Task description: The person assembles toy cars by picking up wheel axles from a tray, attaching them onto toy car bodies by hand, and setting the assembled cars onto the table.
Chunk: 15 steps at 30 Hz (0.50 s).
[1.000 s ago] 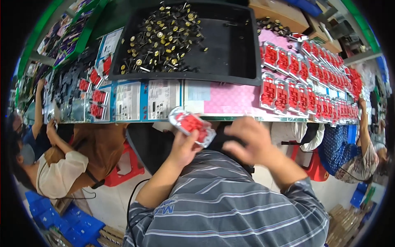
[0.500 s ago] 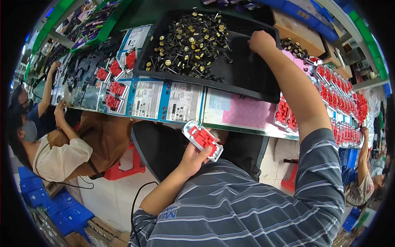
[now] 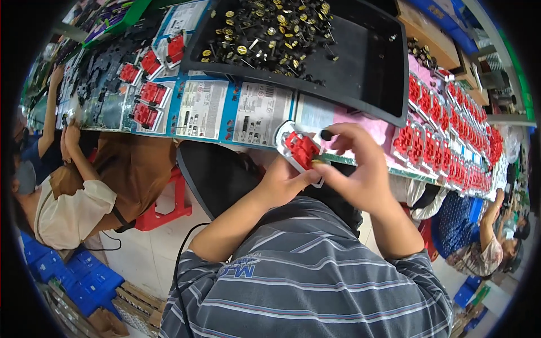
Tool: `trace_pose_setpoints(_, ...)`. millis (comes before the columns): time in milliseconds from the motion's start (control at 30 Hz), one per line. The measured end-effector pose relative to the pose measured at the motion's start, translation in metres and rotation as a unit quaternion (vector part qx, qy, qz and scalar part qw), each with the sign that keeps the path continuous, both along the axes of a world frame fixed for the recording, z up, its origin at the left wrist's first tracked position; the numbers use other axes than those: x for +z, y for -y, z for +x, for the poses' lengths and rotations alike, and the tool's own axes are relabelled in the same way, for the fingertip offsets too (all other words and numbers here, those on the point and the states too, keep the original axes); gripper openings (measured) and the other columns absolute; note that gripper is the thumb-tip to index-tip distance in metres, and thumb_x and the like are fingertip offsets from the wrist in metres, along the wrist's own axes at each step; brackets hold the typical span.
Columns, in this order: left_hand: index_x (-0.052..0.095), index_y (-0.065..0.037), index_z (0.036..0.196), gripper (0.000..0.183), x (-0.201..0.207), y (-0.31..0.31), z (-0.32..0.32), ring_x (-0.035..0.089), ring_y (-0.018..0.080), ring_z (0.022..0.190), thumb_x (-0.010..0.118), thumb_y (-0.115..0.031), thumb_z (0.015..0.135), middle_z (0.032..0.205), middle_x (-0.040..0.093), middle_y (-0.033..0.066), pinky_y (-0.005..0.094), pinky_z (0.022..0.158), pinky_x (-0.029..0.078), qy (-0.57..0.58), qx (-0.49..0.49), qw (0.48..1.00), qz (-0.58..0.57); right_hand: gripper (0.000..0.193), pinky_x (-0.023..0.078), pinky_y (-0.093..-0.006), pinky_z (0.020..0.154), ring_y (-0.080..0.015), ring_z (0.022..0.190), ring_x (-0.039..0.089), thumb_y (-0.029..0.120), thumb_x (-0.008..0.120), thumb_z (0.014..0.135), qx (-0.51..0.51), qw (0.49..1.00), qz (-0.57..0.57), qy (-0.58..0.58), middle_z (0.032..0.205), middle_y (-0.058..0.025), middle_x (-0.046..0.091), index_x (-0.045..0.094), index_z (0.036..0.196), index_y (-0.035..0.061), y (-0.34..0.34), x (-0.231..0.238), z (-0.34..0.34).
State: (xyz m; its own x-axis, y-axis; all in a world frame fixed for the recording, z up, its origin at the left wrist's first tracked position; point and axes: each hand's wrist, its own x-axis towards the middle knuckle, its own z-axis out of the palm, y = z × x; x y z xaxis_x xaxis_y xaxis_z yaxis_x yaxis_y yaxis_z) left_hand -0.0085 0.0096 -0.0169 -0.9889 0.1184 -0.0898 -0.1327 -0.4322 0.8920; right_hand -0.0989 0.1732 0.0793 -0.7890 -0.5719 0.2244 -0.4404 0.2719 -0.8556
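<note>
My left hand grips a red and white toy car body just in front of the table edge. Close over it, the fingers of my right hand are pinched around a wheel axle. One black wheel shows at its far end, and a yellow-hubbed one sits by my thumb, against the car body. Whether the axle is seated in the body I cannot tell. Beyond my hands lies a black tray with a heap of similar wheel axles, black with yellow hubs.
Several red and white car bodies lie on the table at left, near black parts. Rows of more bodies stand at right. Co-workers sit on both sides; one wears a cream sleeve. A red stool is at left.
My right hand has come back from the tray to the car body, now with a wheel axle in its fingers. My left hand has raised the body slightly and to the right.
</note>
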Motion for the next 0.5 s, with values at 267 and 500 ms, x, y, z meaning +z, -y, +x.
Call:
trace_pose_setpoints(267, 0.058, -0.002, 0.119, 0.032, -0.010, -0.010, 0.003, 0.060, 0.0165, 0.108, 0.071, -0.008, 0.091, 0.118, 0.062, 0.0078, 0.0332, 0.091, 0.050, -0.101, -0.043, 0.984, -0.138, 0.053, 0.052, -0.0319, 0.078, -0.0209, 0.084, 0.061, 0.011, 0.085, 0.066, -0.001, 0.998, 0.063, -0.010, 0.100, -0.0111, 0.065, 0.064, 0.113, 0.0004, 0.013, -0.009, 0.009)
trace_pose_setpoints(500, 0.058, -0.001, 0.119, 0.031, -0.004, -0.012, 0.011, 0.065, 0.0175, 0.098, 0.070, -0.016, 0.095, 0.111, 0.066, 0.0095, 0.0343, 0.083, 0.053, -0.084, 0.008, 0.994, -0.068, 0.054, 0.052, -0.0324, 0.077, -0.0207, 0.083, 0.060, 0.012, 0.087, 0.067, 0.038, 0.998, 0.056, -0.016, 0.102, -0.0106, 0.063, 0.065, 0.115, -0.0001, 0.012, -0.004, 0.011)
